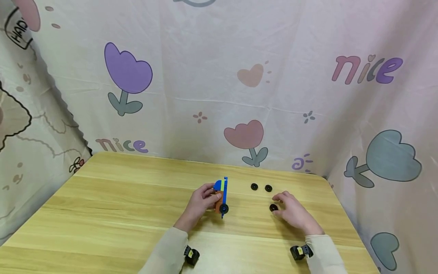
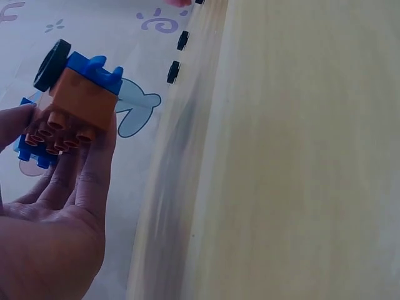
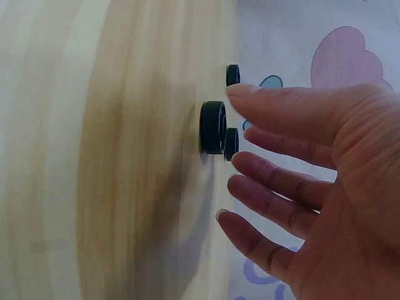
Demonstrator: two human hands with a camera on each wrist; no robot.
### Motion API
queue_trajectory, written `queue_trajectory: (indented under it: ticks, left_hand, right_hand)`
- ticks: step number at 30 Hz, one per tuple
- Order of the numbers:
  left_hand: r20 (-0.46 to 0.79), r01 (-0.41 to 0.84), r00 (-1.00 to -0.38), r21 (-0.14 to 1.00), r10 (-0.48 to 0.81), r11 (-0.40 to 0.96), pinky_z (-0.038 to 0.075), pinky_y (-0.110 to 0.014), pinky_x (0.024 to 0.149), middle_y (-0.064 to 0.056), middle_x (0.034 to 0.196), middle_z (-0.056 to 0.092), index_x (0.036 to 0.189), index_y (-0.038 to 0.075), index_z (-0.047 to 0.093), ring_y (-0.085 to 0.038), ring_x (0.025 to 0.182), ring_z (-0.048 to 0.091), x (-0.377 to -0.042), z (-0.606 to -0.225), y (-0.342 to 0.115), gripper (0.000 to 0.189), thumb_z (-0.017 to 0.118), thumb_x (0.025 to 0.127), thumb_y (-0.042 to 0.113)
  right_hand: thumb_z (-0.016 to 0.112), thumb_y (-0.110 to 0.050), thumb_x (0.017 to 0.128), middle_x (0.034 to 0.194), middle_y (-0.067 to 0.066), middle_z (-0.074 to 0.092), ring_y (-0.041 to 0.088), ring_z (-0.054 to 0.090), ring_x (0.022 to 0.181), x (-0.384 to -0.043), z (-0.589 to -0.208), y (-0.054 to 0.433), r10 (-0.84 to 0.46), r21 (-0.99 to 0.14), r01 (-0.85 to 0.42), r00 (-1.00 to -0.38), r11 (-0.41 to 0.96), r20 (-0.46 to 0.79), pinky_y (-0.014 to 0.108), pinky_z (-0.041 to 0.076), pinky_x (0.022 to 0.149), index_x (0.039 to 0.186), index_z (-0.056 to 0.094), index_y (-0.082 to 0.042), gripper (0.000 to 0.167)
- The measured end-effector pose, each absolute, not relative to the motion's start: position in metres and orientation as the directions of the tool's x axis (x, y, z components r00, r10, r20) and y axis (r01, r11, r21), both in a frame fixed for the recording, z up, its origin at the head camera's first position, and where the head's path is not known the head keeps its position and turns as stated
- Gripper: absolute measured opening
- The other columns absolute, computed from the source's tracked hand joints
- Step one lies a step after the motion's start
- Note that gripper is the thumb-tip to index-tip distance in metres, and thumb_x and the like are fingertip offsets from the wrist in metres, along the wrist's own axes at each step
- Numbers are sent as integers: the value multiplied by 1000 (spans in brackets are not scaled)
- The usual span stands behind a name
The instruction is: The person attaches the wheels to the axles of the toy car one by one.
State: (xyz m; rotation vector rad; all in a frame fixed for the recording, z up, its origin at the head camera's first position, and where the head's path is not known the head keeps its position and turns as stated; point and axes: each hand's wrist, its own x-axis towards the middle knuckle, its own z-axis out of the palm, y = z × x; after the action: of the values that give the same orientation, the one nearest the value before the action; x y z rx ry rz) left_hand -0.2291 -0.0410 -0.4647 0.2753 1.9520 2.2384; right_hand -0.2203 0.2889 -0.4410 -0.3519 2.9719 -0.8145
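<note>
My left hand (image 1: 203, 200) grips a toy car of building blocks (image 1: 219, 196), tipped on its side above the table. Its orange and blue bricks show studs in the left wrist view, and one black wheel (image 2: 52, 65) is fitted on it. To the right, my right hand (image 1: 295, 213) reaches over a loose black wheel (image 1: 273, 207) lying on the table, thumb and fingers spread about it. In the right wrist view a gap shows between the fingers and that wheel (image 3: 213, 128). Two more black wheels, one left (image 1: 254, 187) and one right (image 1: 268, 188), lie farther back.
The wooden table (image 1: 102, 205) ends at the back against a patterned curtain (image 1: 191, 76), which also hangs at both sides. Black cameras are strapped to the left wrist (image 1: 192, 256) and right wrist (image 1: 301, 252).
</note>
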Motion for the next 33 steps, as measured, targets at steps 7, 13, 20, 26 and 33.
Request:
queue_trajectory:
  ticks: [7,13,20,26,33]
  left_hand:
    - [14,-16,-972,992,234,-127,56,-39,79,-20,121,62,134,-3,45,-29,98,66,-229,-467,-42,52,69,94,18]
    - [24,-6,-970,992,242,-125,57,-38,77,-20,120,62,132,-3,44,-29,95,66,-228,-466,-42,50,69,94,18]
    - [4,-28,-966,992,258,-120,57,-40,77,-21,120,64,129,-2,47,-29,93,68,-227,-466,-41,45,69,94,18]
    - [9,-22,-966,993,258,-117,56,-39,78,-21,124,62,139,1,44,-29,95,67,-226,-466,-41,52,66,96,19]
    - [24,-2,-962,995,270,-97,56,-39,79,-21,125,61,143,3,42,-29,96,66,-226,-467,-43,55,66,96,20]
  right_hand:
    - [77,-8,82,110,7,58,26,56,98,-221,-445,288,-222,-504,-186,-975,843,-11,48,47,90,116,64,0,38]
    - [77,-9,82,100,4,55,20,55,88,-224,-446,283,-216,-498,-184,-976,847,-8,44,48,83,111,65,-1,32]
    - [74,0,81,90,3,51,17,49,80,-223,-448,281,-228,-477,-207,-973,854,14,39,46,77,104,65,-2,24]
    - [74,1,81,90,1,51,16,50,80,-223,-449,280,-230,-496,-207,-973,843,14,38,47,77,103,65,-3,24]
    - [74,1,81,92,1,52,18,51,85,-222,-441,272,-231,-518,-230,-971,824,63,41,47,81,106,66,-3,27]
